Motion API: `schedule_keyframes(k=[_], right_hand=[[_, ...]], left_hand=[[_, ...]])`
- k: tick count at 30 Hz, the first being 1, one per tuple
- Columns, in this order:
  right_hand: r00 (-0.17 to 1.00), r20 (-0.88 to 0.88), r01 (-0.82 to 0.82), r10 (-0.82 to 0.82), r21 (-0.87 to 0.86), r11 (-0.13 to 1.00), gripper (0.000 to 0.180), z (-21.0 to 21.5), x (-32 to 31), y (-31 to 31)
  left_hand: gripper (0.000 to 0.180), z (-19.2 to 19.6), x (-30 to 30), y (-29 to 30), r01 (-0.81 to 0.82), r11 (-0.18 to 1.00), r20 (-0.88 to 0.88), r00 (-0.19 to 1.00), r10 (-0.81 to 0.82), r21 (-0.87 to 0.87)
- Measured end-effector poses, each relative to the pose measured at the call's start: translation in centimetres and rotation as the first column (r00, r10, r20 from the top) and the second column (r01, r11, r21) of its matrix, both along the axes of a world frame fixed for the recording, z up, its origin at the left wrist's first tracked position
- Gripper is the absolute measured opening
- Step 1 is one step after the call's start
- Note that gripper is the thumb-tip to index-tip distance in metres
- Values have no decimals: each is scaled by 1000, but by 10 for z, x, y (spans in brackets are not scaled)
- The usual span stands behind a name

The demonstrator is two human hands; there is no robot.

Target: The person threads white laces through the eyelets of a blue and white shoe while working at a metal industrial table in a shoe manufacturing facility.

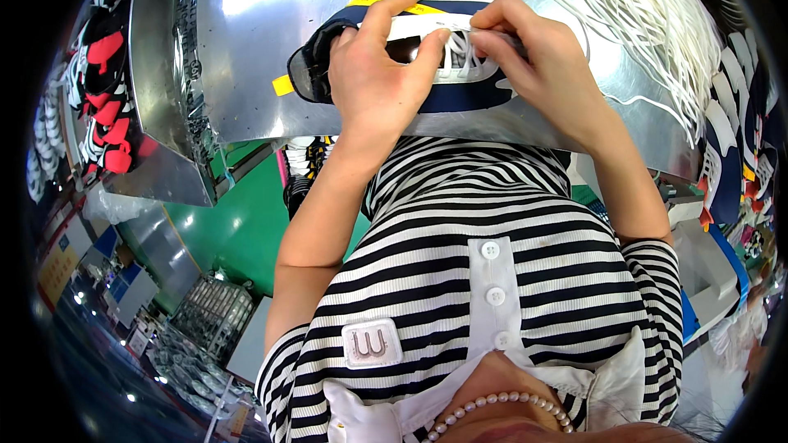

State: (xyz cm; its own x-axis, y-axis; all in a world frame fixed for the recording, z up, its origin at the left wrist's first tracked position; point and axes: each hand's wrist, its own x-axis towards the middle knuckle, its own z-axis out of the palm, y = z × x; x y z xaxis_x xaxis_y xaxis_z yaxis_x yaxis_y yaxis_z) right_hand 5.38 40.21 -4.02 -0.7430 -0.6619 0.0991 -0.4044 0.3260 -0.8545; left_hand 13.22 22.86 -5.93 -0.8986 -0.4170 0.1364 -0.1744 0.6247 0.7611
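A navy shoe upper [468, 100] with white and yellow stripes lies on the metal tabletop, its opening to the left and a yellow tab at the heel. My left hand [373, 74] grips it across the opening, thumb near the white eyelet strip and forefinger reaching over the far side. A white shoelace [456, 56] crosses the eyelet rows in several passes. At the eyelets my right hand [542, 53] is closed in a pinch on the lace, thumb and forefinger together. The exact spot under its fingertips is partly hidden.
Loose white shoelaces [657, 25] lie in a big heap on the table's right side. More navy and white shoe uppers [726, 156] hang at the far right. Red, black and white uppers [107, 74] are stacked left of the metal table [254, 57].
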Motion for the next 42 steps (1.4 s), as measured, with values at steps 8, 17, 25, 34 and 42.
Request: schedule_keyframes(k=[8, 17, 25, 34, 42], right_hand=[[860, -500, 35, 104, 260, 965, 24, -10, 9, -36], [994, -105, 47, -23, 236, 971, 14, 36, -10, 14], [933, -176, 301, -315, -103, 948, 23, -39, 3, -18], [965, -237, 31, -114, -327, 945, 28, -37, -5, -8], [967, -253, -8, -44, -203, 979, 21, -19, -2, -14]], left_hand=[[33, -3, 8, 9, 148, 977, -115, 979, -167, -154], [37, 12, 10, -11, 43, 893, -4, 999, -46, 448], [57, 0, 1, 6, 148, 987, -138, 981, -139, 55], [55, 38, -2, -19, 49, 684, 191, 944, -271, 728], [46, 35, -7, -16, 107, 717, 156, 944, -291, 689]])
